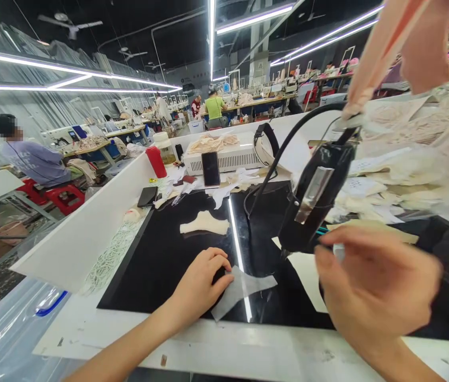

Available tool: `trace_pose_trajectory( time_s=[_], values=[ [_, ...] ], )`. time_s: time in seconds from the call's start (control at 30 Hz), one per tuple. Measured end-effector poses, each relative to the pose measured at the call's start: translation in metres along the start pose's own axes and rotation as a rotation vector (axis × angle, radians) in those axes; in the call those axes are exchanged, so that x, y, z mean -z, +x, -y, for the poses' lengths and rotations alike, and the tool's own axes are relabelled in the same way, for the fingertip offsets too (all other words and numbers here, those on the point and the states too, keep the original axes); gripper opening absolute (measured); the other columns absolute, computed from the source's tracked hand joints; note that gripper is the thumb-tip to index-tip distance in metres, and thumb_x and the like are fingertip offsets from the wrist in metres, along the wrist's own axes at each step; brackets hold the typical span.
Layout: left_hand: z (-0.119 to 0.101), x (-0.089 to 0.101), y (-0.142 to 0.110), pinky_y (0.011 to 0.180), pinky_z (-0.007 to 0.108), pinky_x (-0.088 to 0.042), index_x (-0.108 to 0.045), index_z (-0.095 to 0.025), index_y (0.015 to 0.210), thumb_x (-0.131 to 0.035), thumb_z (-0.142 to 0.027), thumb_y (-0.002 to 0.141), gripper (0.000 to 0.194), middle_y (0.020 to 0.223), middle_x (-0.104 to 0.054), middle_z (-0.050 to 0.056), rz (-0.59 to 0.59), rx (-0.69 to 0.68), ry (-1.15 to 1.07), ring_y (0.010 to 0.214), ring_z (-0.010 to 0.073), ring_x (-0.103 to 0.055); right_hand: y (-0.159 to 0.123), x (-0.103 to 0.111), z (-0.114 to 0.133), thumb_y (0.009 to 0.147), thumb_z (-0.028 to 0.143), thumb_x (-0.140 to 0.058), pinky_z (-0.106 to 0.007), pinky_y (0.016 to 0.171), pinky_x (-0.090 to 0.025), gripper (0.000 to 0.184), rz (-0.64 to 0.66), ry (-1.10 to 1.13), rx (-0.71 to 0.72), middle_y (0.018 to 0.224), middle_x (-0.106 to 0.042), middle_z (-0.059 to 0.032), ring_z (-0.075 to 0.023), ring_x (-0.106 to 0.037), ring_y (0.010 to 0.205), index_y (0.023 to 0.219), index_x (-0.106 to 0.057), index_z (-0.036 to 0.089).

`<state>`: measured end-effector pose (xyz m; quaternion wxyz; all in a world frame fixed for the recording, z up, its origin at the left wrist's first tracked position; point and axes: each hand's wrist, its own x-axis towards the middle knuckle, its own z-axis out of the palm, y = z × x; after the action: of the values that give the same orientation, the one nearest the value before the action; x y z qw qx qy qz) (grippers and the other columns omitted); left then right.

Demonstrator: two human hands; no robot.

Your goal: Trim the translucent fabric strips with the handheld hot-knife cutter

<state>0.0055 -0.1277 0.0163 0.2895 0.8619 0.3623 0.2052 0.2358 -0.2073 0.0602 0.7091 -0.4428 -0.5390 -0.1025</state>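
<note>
My left hand [202, 278] rests on the glossy black worktop [160, 260] with its fingers curled, pinching the edge of a thin translucent white fabric piece [244, 289]. My right hand [375, 281] is raised above the surface, fingers closed around the lower end of a black corded hand tool [314, 196] with a metal clip on its side. Its black cable [288, 143] arcs up and back. A cream shaped fabric piece [205, 224] lies flat farther back on the worktop.
A white perforated box [232, 156] with a phone [210, 168] leaning on it stands at the back, next to a red bottle [156, 161]. Piles of lace and cream pieces [411, 164] fill the right. A white side wall [89, 228] borders the left. Other workers sit at distant tables.
</note>
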Motion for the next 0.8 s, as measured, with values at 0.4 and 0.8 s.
trace_pose_trajectory(
  time_s=[0.4,0.8],
  values=[
    [-0.002,0.013,-0.001,0.073,0.027,-0.043,-0.062,-0.021,0.090,-0.059,-0.025,0.098,0.009,0.084,-0.065,-0.002,-0.039,0.079,-0.212,0.077,0.0144,-0.059,-0.049,-0.038,-0.029,0.105,0.024,-0.048,-0.032,0.076,-0.058,0.012,0.944,-0.064,-0.078,0.094,-0.074,-0.0012,-0.0190,-0.072,0.084,0.106,-0.060,0.026],
    [0.040,0.040,0.043,0.066,0.023,-0.048,-0.055,-0.020,0.110,-0.065,-0.027,0.087,0.026,0.088,-0.066,0.000,-0.273,0.179,-0.504,0.071,0.0122,-0.066,-0.016,-0.099,-0.042,0.102,0.030,-0.051,-0.031,0.074,-0.056,0.024,0.819,-0.131,-0.174,0.090,-0.075,-0.0035,-0.0197,-0.072,0.081,0.094,-0.073,0.024]
  ],
)
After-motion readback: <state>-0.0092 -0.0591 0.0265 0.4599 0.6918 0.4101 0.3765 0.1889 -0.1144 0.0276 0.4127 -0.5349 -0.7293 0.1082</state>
